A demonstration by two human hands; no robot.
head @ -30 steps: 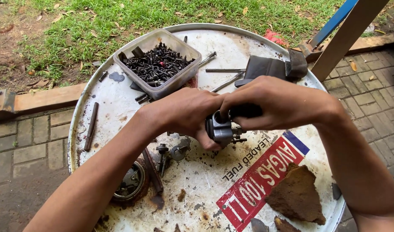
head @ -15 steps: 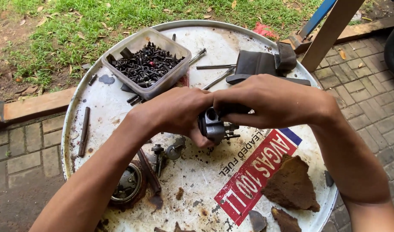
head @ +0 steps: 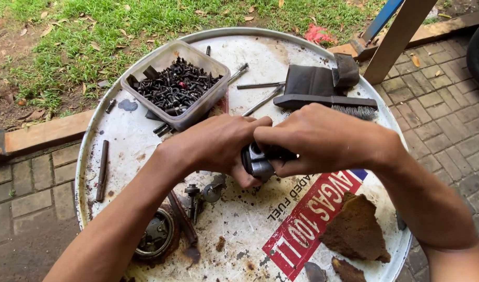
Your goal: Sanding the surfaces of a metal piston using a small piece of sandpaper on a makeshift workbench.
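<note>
Gripping a small grey metal mechanical part (head: 259, 163) between both hands, the person works above the round white-painted drum lid (head: 145, 130) that serves as a bench. The left hand (head: 218, 146) wraps the part from the near-left side, fingers curled shut around it, thumb pressed under its lower edge. The right hand (head: 323, 138) closes over the dark end of the part from the right, fingers together and clamped; what lies under the palm is hidden. The part sits just above the lid's middle, near the red-and-white printed label (head: 312, 219). The step in hand reads as a twist or press on the part, one hand bracing while the other turns; which hand turns I cannot tell. The next move likely calls for a firm counter-hold and steady torque, keeping the part over the lid so anything loosened drops there. Behind the hands stands a clear plastic tub of black screws and bolts (head: 174, 83); to the right of it lies a black-handled wire brush (head: 328, 102) beside a dark folded cloth (head: 310, 79). Near the left forearm lie small loose metal fittings (head: 200, 196) and a rusty round bearing-like piece (head: 155, 235). A rusty rod (head: 102, 169) lies at the lid's left rim; brown rusted flakes (head: 357, 230) sit on the right.
</note>
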